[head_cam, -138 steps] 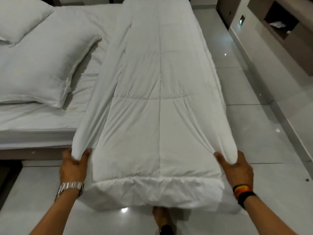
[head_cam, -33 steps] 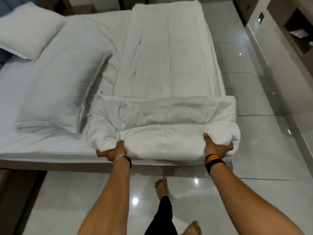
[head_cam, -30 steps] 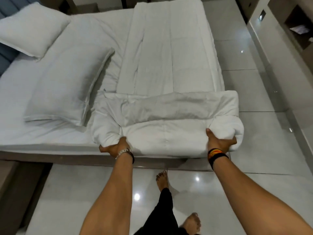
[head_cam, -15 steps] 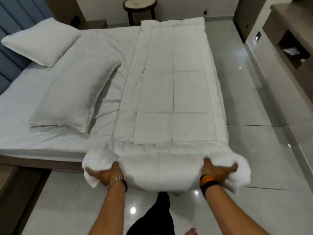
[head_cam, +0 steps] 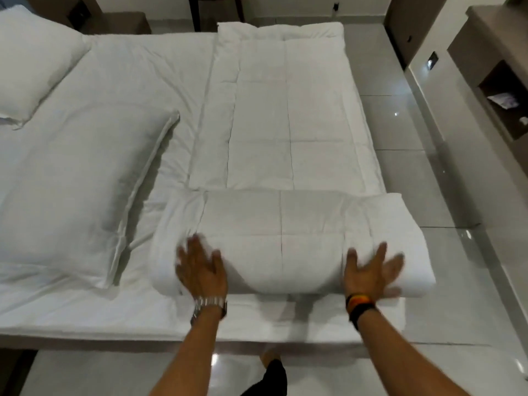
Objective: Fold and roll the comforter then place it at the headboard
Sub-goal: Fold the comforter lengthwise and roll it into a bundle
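Both palms flat on the rolled near end of the white comforter (head_cam: 285,247), left hand (head_cam: 201,270) and right hand (head_cam: 368,272) with fingers spread, pinching nothing. Roll near the bed (head_cam: 114,81) edge, the unrolled length stretching away along the bed's right side. Two pillows (head_cam: 77,190) off to the left.

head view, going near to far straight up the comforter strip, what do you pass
left hand and right hand → rolled part of the comforter → flat unrolled strip of comforter → far edge of the bed → dark table legs
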Available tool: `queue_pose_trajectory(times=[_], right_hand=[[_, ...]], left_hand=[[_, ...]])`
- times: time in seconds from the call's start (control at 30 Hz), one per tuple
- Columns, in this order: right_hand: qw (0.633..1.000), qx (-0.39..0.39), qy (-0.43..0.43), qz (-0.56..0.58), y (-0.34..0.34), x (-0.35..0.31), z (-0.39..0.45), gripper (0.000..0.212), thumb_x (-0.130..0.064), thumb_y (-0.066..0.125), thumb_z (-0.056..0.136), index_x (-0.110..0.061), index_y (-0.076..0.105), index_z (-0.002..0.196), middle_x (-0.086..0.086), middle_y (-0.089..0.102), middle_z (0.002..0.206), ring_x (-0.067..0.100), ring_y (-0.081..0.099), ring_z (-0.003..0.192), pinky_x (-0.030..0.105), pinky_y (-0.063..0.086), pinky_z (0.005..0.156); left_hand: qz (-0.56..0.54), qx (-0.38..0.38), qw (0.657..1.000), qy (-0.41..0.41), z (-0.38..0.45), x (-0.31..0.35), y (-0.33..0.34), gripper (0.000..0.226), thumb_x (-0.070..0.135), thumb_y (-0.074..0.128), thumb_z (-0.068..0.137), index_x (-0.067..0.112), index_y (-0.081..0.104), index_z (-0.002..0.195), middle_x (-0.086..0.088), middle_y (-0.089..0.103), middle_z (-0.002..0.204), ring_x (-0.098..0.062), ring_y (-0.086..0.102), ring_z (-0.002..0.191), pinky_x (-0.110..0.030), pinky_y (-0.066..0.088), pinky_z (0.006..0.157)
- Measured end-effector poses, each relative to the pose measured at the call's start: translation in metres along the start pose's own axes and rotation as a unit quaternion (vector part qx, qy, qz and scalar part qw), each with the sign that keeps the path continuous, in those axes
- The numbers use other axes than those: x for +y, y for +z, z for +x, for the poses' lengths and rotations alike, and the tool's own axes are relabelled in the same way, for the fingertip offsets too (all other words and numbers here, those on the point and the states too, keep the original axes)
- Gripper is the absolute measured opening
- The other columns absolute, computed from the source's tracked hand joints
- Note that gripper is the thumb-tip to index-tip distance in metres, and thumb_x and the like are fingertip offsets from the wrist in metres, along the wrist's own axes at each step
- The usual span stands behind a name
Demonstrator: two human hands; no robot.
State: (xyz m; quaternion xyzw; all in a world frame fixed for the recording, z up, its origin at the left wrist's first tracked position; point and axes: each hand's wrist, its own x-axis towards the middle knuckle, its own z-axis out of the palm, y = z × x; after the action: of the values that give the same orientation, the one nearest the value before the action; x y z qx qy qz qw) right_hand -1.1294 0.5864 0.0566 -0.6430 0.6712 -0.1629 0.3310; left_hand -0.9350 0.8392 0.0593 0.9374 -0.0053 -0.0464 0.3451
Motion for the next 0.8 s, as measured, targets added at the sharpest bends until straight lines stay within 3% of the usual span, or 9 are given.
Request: queue_pose_trajectory(times=[0.07,0.17,0.23,0.3,0.33,0.4,0.47,0.6,0.8], right_hand=[[0.99,0.015,0.134,0.042,0.01,0.026,-0.015,0.116,-0.088,0.057,0.075,-0.044,0.001,0.167,0.012,-0.02,0.175,0.039,-0.013,0.161,0.076,0.0,0.118],[0.953,0.021,0.266,0.139,0.019,0.033,-0.013,0.138,-0.094,0.069,0.058,-0.055,-0.016,0.16,0.02,-0.026,0.171,0.053,0.0,0.158,0.067,0.017,0.123],[0.945,0.021,0.271,0.184,0.028,0.022,-0.001,0.148,-0.089,0.077,0.053,-0.054,-0.021,0.159,0.023,-0.024,0.171,0.048,0.009,0.159,0.062,0.029,0.123],[0.941,0.033,0.276,0.191,0.039,0.007,0.015,0.153,-0.084,0.083,0.052,-0.051,-0.02,0.16,0.028,-0.011,0.171,0.047,0.021,0.156,0.06,0.036,0.119],[0.94,0.043,0.282,0.186,0.044,-0.002,0.021,0.154,-0.082,0.086,0.052,-0.05,-0.019,0.161,0.031,0.0,0.169,0.049,0.033,0.15,0.059,0.04,0.115],[0.939,0.068,0.278,0.192,0.054,-0.016,0.034,0.153,-0.071,0.093,0.054,-0.051,-0.015,0.161,0.033,0.018,0.162,0.05,0.042,0.142,0.059,0.042,0.11],[0.941,0.08,0.249,0.213,0.059,-0.029,0.043,0.148,-0.055,0.098,0.059,-0.054,-0.009,0.162,0.031,0.026,0.16,0.048,0.036,0.147,0.059,0.039,0.113],[0.965,0.056,0.16,0.198,0.049,-0.041,0.048,0.126,-0.038,0.093,0.071,-0.054,0.005,0.16,0.021,0.049,0.149,0.043,0.055,0.133,0.06,0.04,0.115],[0.981,0.017,0.063,0.18,-0.008,0.006,0.002,0.114,-0.028,0.092,0.075,-0.045,0.018,0.161,0.012,0.056,0.151,0.037,0.056,0.134,0.047,0.044,0.11]], left_hand=[[-0.027,0.035,0.986,-0.162,-0.014,-0.015,0.017,0.101,0.087,0.037,0.086,0.038,0.0,0.166,-0.01,-0.009,0.175,-0.041,-0.007,0.16,-0.076,0.004,0.119],[-0.212,0.079,0.87,-0.438,-0.015,-0.024,0.029,0.142,0.085,0.07,0.063,0.035,-0.018,0.163,-0.017,-0.021,0.171,-0.048,-0.003,0.158,-0.071,0.013,0.122],[-0.289,0.047,0.823,-0.487,-0.005,-0.03,0.035,0.151,0.097,0.059,0.059,0.018,-0.016,0.164,-0.02,-0.007,0.173,-0.044,0.009,0.158,-0.064,0.019,0.124],[-0.332,0.033,0.814,-0.477,0.005,-0.028,0.039,0.149,0.107,0.03,0.06,0.004,0.003,0.164,-0.022,0.002,0.173,-0.042,0.008,0.159,-0.047,-0.005,0.127],[-0.354,0.042,0.8,-0.483,0.013,-0.024,0.043,0.143,0.104,0.033,0.064,0.005,0.008,0.164,-0.022,0.005,0.173,-0.042,0.01,0.159,-0.042,-0.01,0.121],[-0.401,0.081,0.743,-0.529,0.028,-0.015,0.051,0.138,0.084,0.074,0.063,0.014,0.011,0.165,-0.019,0.019,0.169,-0.041,0.03,0.151,-0.053,0.018,0.123],[-0.437,0.097,0.697,-0.56,0.042,-0.004,0.052,0.149,0.066,0.094,0.042,0.021,0.016,0.161,-0.014,0.034,0.162,-0.035,0.046,0.14,-0.057,0.041,0.11],[-0.432,0.105,0.736,-0.511,0.042,0.007,0.044,0.147,0.056,0.1,0.049,0.017,0.013,0.161,-0.009,0.042,0.158,-0.031,0.05,0.138,-0.052,0.042,0.113],[-0.481,0.123,0.768,-0.403,-0.016,0.007,0.0,0.131,0.041,0.103,0.051,0.022,0.028,0.156,-0.001,0.055,0.146,-0.021,0.058,0.121,-0.037,0.043,0.112]])
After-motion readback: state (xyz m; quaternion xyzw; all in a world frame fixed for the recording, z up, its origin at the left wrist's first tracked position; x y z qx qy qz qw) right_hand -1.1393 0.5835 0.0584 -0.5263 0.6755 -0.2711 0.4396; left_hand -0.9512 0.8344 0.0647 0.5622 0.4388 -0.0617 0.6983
